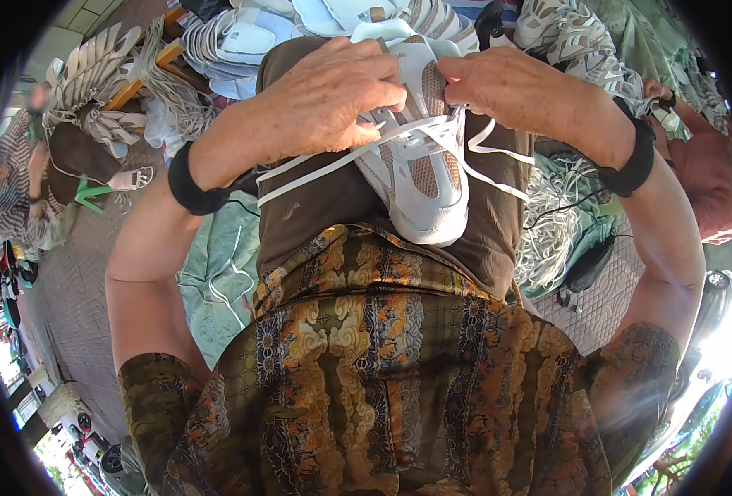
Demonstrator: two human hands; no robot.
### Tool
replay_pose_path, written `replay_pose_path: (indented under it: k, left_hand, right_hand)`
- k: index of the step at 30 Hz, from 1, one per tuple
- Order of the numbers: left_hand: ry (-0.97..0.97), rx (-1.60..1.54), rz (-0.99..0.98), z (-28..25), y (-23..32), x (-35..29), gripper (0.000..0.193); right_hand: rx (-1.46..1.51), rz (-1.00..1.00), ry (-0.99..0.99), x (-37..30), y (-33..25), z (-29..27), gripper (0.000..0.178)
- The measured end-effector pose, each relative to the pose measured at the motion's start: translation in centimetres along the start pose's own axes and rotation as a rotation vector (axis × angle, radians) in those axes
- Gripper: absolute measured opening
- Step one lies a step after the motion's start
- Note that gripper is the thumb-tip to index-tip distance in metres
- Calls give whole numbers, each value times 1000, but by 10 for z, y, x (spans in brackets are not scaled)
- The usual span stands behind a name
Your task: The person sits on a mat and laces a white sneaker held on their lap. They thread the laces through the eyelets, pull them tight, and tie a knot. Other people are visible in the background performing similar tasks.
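Note:
A white sneaker upper (pixel 428 186) with tan mesh lies across my brown-trousered lap, its toe toward me. White laces (pixel 316 178) run through its eyelets, and loose ends trail to both sides. My left hand (pixel 333 91) is curled at the upper's left edge, thumb beside the lace and fingertips partly hidden. At the opposite edge, my right hand (pixel 511 87) is closed, thumb and forefinger pinching by the tongue and eyelet row. Whether a lace is also between those fingers, I cannot tell.
Stacked pale shoe parts (pixel 246 41) lie beyond my knees. More laced uppers (pixel 577 41) are piled at the far right. A bundle of white laces (pixel 552 223) rests right of my lap. Green cloth (pixel 217 281) hangs at left. Other people sit on both sides.

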State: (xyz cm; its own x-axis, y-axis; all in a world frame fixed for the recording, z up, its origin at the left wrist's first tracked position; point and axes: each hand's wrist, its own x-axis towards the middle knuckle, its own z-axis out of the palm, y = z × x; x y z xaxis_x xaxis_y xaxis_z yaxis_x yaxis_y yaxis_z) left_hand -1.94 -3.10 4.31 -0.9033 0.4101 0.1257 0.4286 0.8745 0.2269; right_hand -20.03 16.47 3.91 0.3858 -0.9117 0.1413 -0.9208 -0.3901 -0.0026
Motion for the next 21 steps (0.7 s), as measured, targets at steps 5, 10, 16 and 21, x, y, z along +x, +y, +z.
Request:
replay_pose_path:
  k: [5, 10, 16, 21]
  left_hand:
    - [-81, 3, -4, -1, -4, 5, 19]
    - [-57, 127, 103, 2, -7, 10, 10]
    - [-421, 272, -26, -6, 7, 36, 14]
    - [-368, 316, -123, 19, 7, 50, 28]
  right_hand:
    - [11, 0, 12, 3, 0, 3, 11]
    - [197, 168, -101, 13, -3, -4, 17]
    - [24, 257, -211, 21, -4, 15, 15]
    - [402, 372, 88, 6, -1, 28, 13]
